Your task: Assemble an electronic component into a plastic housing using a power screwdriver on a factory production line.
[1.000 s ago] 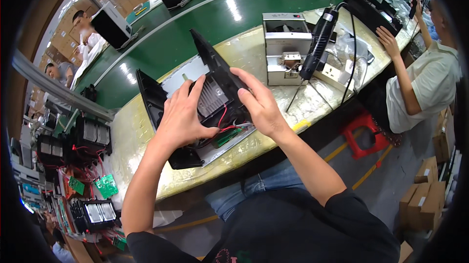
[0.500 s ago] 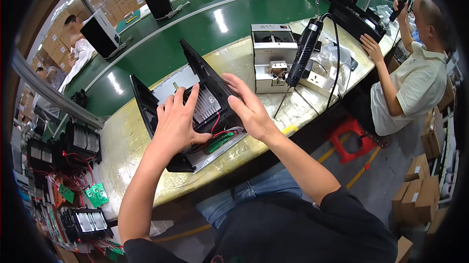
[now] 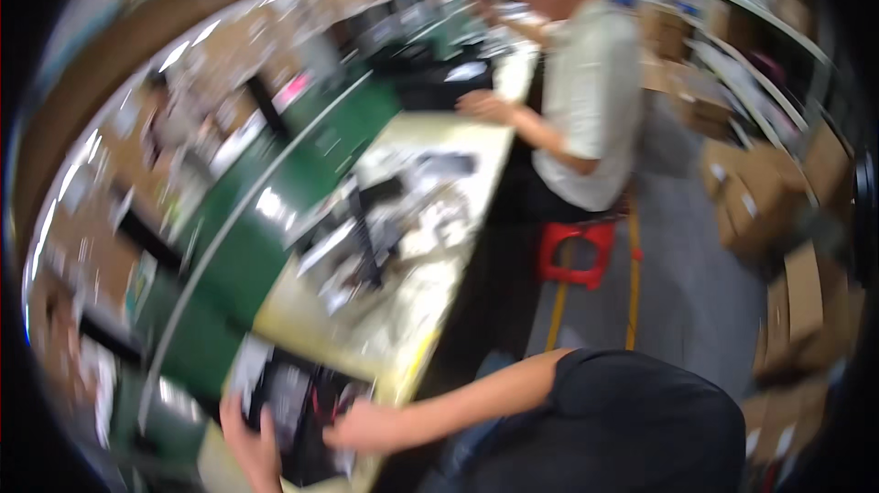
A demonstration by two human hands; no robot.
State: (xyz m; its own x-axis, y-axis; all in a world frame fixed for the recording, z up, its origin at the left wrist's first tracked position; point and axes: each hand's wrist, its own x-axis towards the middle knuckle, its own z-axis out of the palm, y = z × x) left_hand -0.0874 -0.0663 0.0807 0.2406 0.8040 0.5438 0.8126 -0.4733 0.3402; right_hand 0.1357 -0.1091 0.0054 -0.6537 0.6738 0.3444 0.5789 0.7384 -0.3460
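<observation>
The picture is smeared by motion. At the bottom left, a black open housing (image 3: 295, 406) of an electronic device lies on the bench, with a silvery ribbed part inside and something red along its right side. My left hand (image 3: 252, 445) rests at the housing's left side, thumb and fingers apart. Over the right part of the housing, my right hand (image 3: 364, 427) has its fingers curled in close to the red part. What these fingers hold, if anything, is too blurred to make out.
Past the housing, a blurred cluster of tools and parts (image 3: 366, 241) lies on the yellowish bench top (image 3: 307, 310). A green conveyor (image 3: 224, 260) runs along the left. A co-worker (image 3: 586, 95) sits at the far end, by a red stool (image 3: 577, 253). Cardboard boxes (image 3: 755, 200) line the right.
The view has swung to the right, so the housing and my hands now appear lower left. My left hand has moved from inside the housing to its left side; my right hand has curled over its right part.
</observation>
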